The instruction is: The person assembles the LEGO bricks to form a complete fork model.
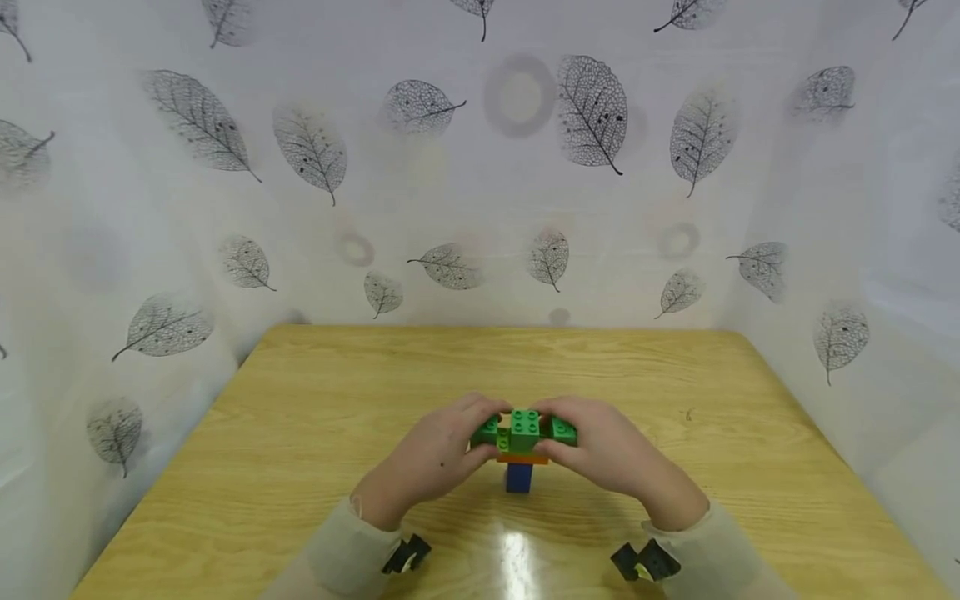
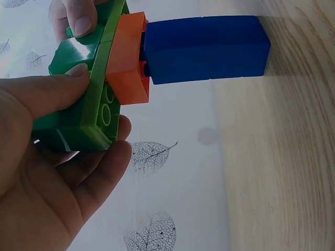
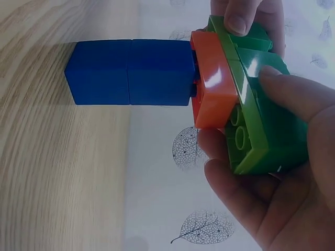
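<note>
A stack of toy building bricks stands upright on the table. Two blue bricks (image 3: pixel 131 72) form its column, with an orange brick (image 2: pixel 126 57) on top. Above that lies a light green layer (image 3: pixel 250 117), overhanging the orange brick on both sides and topped by dark green bricks (image 1: pixel 525 427). My left hand (image 1: pixel 438 450) grips the green bricks at the left end, thumb on the near side and fingertips beneath the overhang. At the right end my right hand (image 1: pixel 607 446) holds the green bricks the same way. Palms and fingers hide part of the green bricks.
The wooden table (image 1: pixel 337 367) spreads out around the stack. A pale curtain (image 1: pixel 480 192) with a leaf print encloses its back and sides. A black device sits on each sleeve (image 1: pixel 341 546) near the wrist.
</note>
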`<state>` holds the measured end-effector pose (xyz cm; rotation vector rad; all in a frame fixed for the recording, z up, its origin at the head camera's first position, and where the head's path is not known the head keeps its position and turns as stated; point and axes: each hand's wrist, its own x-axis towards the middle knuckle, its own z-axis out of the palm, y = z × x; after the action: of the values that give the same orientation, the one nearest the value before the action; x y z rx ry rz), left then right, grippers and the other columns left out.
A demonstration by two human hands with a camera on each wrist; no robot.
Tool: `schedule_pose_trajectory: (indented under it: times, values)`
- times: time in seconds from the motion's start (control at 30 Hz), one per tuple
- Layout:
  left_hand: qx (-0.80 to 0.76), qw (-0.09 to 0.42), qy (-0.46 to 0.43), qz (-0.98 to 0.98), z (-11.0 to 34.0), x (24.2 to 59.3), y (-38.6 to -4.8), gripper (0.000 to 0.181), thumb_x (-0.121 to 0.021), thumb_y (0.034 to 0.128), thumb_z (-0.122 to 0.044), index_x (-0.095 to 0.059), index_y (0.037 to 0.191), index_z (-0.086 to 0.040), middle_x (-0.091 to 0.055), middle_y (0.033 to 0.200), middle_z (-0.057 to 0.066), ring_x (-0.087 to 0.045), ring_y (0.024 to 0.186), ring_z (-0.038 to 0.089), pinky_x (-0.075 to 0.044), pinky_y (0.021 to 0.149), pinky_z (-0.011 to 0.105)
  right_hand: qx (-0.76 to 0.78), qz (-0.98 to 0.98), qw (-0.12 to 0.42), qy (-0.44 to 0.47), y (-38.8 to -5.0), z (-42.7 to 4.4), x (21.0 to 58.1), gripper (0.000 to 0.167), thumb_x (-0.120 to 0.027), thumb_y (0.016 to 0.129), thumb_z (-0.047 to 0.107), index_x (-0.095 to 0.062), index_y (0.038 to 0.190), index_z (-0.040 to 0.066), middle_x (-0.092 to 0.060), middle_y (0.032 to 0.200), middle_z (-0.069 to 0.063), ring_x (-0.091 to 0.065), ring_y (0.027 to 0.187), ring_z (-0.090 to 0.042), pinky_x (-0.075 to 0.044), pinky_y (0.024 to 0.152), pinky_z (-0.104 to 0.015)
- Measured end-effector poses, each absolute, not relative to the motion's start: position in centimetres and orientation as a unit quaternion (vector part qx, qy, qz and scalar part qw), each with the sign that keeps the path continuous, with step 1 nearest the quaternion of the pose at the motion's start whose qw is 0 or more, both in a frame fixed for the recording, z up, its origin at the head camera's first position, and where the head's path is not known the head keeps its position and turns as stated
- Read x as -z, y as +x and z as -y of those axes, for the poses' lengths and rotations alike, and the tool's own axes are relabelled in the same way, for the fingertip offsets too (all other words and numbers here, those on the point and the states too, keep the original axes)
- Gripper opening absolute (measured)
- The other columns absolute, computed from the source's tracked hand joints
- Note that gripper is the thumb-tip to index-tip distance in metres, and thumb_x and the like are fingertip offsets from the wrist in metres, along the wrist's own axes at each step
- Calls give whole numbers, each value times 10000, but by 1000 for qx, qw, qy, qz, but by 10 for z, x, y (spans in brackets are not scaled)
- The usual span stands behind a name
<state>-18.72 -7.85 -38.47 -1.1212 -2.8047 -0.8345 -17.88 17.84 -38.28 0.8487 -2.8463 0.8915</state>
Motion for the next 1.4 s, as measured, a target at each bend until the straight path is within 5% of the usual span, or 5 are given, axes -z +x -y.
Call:
schedule_pose_trajectory:
  times: [0.2,0.47,1.13,1.4]
  values:
    - [277,-7,-349,895,78,386,-187,500,-725,952,-198,-545,1418,-180,-615,1263,-10,-602,1048,84,-539,901,321,-253,928,26,271,-174,-173,381,368,-779,904,297,-678,1234,170,-663,1058,109,-589,869,-43,-529,759,-308]
    - [268,-8,-333,904,78,387,-185,499,-738,937,-214,-565,1404,-182,-598,1367,-12,-471,1369,302,-433,1063,467,-209,936,38,279,-169,-169,379,337,-768,910,318,-673,1195,167,-661,1006,105,-586,813,-42,-523,699,-283]
    - [261,-27,-339,903,78,384,-186,535,-717,958,-241,-521,1447,-151,-598,1360,26,-490,1351,284,-436,1066,459,-282,914,-9,293,-179,-177,383,370,-732,943,277,-635,1273,142,-647,1109,95,-604,939,-63,-538,826,-356]
    - [270,9,-388,881,83,389,-191,578,-720,959,-242,-481,1481,-177,-600,1268,-11,-595,1023,73,-538,878,294,-320,903,-16,286,-181,-181,386,424,-716,953,355,-611,1325,182,-638,1142,104,-605,964,-72,-533,832,-353]
